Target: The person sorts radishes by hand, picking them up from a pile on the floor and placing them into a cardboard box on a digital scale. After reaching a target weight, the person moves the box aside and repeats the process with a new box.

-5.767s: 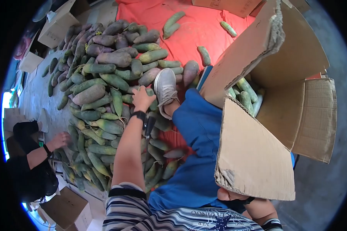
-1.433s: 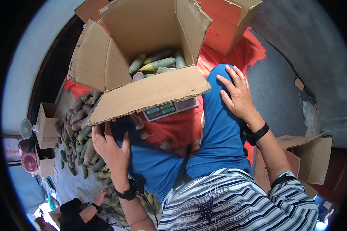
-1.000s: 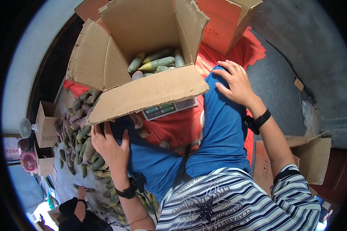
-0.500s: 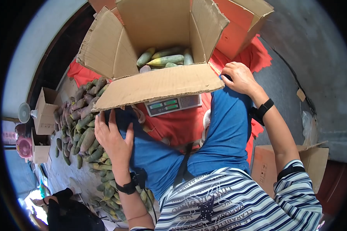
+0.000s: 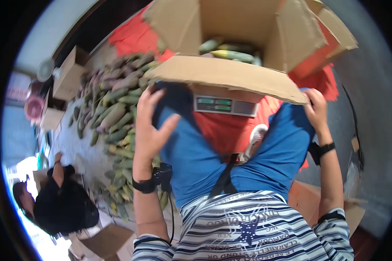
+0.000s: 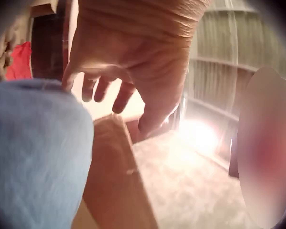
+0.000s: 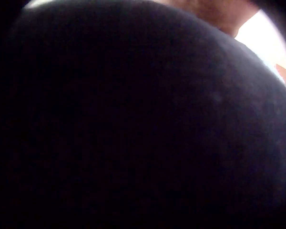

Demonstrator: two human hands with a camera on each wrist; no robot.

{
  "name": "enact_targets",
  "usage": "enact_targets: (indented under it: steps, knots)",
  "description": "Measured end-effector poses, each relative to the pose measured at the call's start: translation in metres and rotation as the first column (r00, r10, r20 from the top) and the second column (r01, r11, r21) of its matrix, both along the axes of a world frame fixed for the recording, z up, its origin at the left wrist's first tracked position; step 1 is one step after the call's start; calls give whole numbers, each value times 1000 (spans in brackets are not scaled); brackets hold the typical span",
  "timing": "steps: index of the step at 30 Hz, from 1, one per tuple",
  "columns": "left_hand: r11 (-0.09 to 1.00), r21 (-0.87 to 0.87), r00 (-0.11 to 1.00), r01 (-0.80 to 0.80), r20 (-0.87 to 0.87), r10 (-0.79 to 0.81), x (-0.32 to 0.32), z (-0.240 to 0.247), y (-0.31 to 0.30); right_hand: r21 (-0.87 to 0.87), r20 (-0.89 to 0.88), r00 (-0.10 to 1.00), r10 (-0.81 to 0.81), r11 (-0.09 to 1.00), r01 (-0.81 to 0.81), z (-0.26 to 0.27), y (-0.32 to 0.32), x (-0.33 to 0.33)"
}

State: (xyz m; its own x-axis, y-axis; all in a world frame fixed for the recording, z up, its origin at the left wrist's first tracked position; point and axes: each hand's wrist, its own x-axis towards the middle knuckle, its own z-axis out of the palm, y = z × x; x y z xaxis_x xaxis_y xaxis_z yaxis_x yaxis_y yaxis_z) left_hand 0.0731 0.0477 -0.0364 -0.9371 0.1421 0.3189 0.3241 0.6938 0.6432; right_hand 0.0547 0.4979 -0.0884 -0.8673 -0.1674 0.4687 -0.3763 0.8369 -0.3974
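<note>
A large open cardboard box [image 5: 239,21] stands before the seated person, several green radishes [image 5: 231,55] inside. Its near flap [image 5: 226,77] leans out over the knees, above a digital scale [image 5: 217,105] with lit green displays. The left hand [image 5: 150,126] is spread beside the left knee, fingertips just below the flap's left corner. In the left wrist view, that hand [image 6: 131,62] hangs with loose fingers and nothing between them. At the flap's right corner, on the right knee, is the right hand [image 5: 316,111]; whether it pinches the cardboard I cannot tell. Dark cloth fills the right wrist view.
A big heap of green and purplish radishes [image 5: 113,113] lies on the floor at left. Another person [image 5: 63,204] in black sits beyond it. More cardboard boxes [image 5: 69,76] stand at far left and behind on the right. Red cloth [image 5: 222,135] covers the floor between the legs.
The view has swung, so the box and heap sit further right. The right hand has shifted from the knee top to the flap's corner. Earlier, the left hand was on a radish in the heap.
</note>
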Motion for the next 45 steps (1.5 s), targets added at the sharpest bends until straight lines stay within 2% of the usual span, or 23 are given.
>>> enact_targets:
  steps: [1, 3, 5, 6, 7, 9, 11, 13, 16, 18, 22, 24, 27, 29, 30, 33, 34, 38, 40, 41, 43, 44, 45]
  knots:
    - [908, 420, 998, 12, 46, -35, -3, -4, -18, -41, 8, 1000, -22, 999, 22, -2, 2, 2]
    - [754, 623, 977, -210, 160, 140, 10, -5, -51, -5, -33, 996, -83, 997, 83, 3, -5, 6]
    - [757, 575, 950, -309, 144, 278, 23, -33, -88, 49, 2, 997, -75, 996, 74, 0, -5, 4]
    - [841, 315, 895, -441, 223, 386, 33, -59, -113, 75, -5, 990, -139, 987, 139, -4, 0, 8]
    - [849, 26, 822, -527, 271, 502, 44, -83, -129, 102, -13, 979, -206, 973, 206, -9, 7, 16]
    - [860, -323, 786, -395, 366, 498, 76, -116, -131, 88, 75, 969, -234, 970, 228, -12, 8, 22]
    - [854, -417, 728, -312, 472, 497, 119, -188, -144, 138, 61, 958, -282, 953, 271, -10, 3, 26]
    - [872, -431, 569, -232, 667, 481, 149, -215, -132, 157, 83, 956, -280, 951, 265, -12, 6, 27]
    - [893, -390, 439, -226, 778, 451, 198, -278, -132, 145, 93, 952, -290, 950, 275, -15, 10, 27]
    - [929, -326, 267, -173, 893, 363, 214, -291, -126, 131, 109, 955, -277, 956, 263, -16, 13, 25]
    - [923, -345, 312, -170, 869, 383, 238, -299, -122, 66, 140, 954, -266, 964, 259, -18, 13, 23]
    - [913, -282, 373, -296, 845, 382, 252, -307, -130, 43, 142, 954, -266, 964, 262, -18, 14, 22]
    - [872, -393, 293, -291, 831, 472, 298, -344, -167, 155, 162, 940, -300, 948, 276, -26, 33, 22]
    - [827, -470, 246, -309, 800, 547, 313, -323, -175, 140, 175, 949, -262, 961, 239, -22, 30, 19]
    - [778, -545, 216, -314, 757, 617, 323, -314, -178, 117, 178, 955, -235, 969, 217, 0, -12, 16]
    - [818, -513, 98, -260, 829, 551, 354, -307, -176, 223, 273, 895, -352, 928, 297, -11, 17, 18]
    - [818, -514, 76, -257, 833, 548, 379, -336, -176, 178, 293, 889, -353, 933, 312, -10, 13, 18]
    - [722, -568, 197, -395, 716, 670, 360, -311, -122, 138, 245, 936, -254, 964, 225, -10, 13, 14]
    - [740, -504, 371, -446, 648, 665, 325, -290, -105, 177, 235, 939, -253, 960, 215, -9, 12, 13]
    - [739, -500, 370, -451, 649, 665, 314, -294, -101, 179, 231, 940, -249, 961, 211, -8, 13, 12]
    - [764, -511, 632, -394, 453, 629, 295, -301, -97, 222, 211, 945, -248, 954, 201, -8, 13, 11]
    - [765, -507, 634, -396, 452, 628, 286, -307, -95, 224, 207, 946, -249, 954, 202, -8, 11, 12]
    - [805, -498, 550, -321, 594, 587, 276, -316, -94, 219, 213, 942, -258, 952, 212, -7, 8, 12]
